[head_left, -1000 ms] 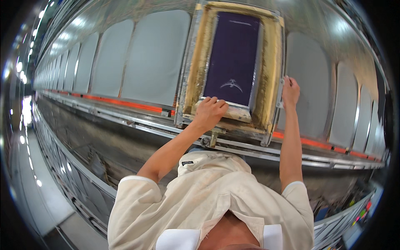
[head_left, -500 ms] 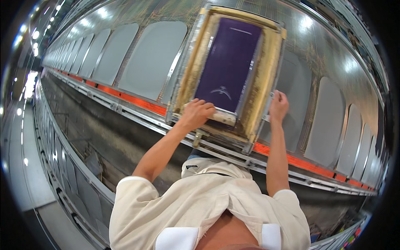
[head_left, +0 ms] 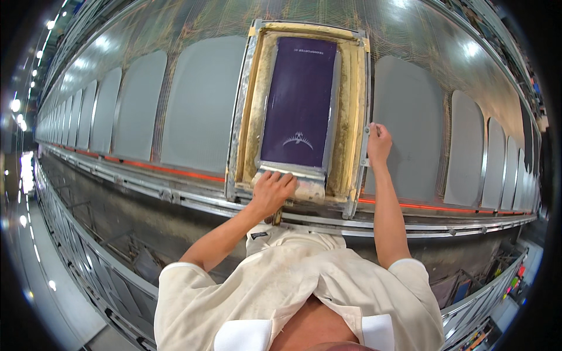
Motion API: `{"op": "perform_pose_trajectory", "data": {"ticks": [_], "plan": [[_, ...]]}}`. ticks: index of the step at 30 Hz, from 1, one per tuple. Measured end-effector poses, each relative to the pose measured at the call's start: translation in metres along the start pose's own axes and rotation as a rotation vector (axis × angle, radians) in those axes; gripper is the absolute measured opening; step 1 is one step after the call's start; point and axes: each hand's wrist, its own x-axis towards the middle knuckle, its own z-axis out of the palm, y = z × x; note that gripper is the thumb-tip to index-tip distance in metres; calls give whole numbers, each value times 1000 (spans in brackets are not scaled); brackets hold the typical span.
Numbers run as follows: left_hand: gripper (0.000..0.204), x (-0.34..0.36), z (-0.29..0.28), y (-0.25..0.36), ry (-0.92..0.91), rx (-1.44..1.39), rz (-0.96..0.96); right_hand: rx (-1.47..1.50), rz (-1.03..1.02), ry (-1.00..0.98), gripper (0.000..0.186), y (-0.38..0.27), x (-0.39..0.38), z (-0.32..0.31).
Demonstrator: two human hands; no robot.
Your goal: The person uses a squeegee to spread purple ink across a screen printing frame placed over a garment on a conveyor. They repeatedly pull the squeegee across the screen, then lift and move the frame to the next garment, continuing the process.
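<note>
A screen-printing frame [head_left: 361,88] with yellowed inner borders lies across the long table in front of me. Its printing area [head_left: 298,93] is dark purple and bears a pale arc-shaped emblem near its close end. At that end a squeegee [head_left: 310,189] rests inside the frame, its pale edge smeared with ink. My left hand [head_left: 273,192] is closed over the left part of this squeegee, fingers on top. On the frame's right side rail, my right hand [head_left: 379,143] pinches a small metal fitting, its fingers bent and partly hidden.
Rounded grey panels [head_left: 205,105] lie in a row along the table on both sides of the frame. A metal rail [head_left: 404,227] and an orange strip follow the near edge. Behind me on the left runs another metal rack [head_left: 105,251].
The view has turned, so the frame now appears straighter and further left. More of the grey panel right of it shows. Both hands keep their holds on the squeegee and the frame.
</note>
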Motion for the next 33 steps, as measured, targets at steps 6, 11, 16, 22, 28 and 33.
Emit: {"op": "perform_pose_trajectory", "data": {"ticks": [6, 11, 16, 22, 28, 33], "plan": [[33, 169, 18, -133, 178, 105, 25, -41, 118, -41, 33, -2, 2, 2], [19, 318, 18, -229, 124, 112, -38, -45, 132, -18, 31, 5, -2, 2], [34, 385, -21, -252, -103, 112, -64, -31, 158, -1, 28, 5, -4, -2], [43, 391, -22, -253, -192, 88, -77, -11, 185, -25, 29, 10, -5, -3], [25, 278, -14, -184, -225, 34, -74, -48, 146, -66, 32, 1, 0, -6], [29, 124, 0, -85, -192, -35, -6, 13, 125, -60, 34, 3, 5, -2]]}}
